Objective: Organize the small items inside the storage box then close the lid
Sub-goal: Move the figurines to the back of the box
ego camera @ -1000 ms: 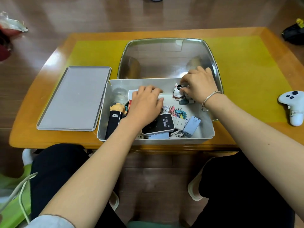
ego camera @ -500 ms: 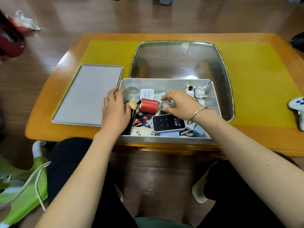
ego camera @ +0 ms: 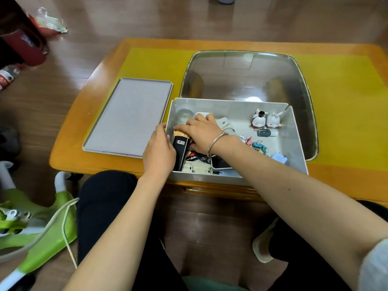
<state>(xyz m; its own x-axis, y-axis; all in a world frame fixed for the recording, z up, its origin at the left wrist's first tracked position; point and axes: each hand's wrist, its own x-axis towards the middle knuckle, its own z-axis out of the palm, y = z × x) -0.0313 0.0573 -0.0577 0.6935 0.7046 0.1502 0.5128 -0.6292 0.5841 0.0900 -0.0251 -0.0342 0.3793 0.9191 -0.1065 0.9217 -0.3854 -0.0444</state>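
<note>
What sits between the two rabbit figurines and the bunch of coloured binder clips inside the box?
In the head view, a small dark cylindrical part lies on the box floor between the rabbit figurines and the binder clips.

No readable text — only a blurred white label [ego camera: 180,141] on the black device [ego camera: 181,153].

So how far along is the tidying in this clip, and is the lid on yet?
Partly done. Two rabbit figurines already stand side by side in the far right corner of the storage box. In hand: the right hand and left hand work at the black device along the left wall. Left: the binder clips and other bits lie loose, and the lid lies on the table beside the box.
</note>
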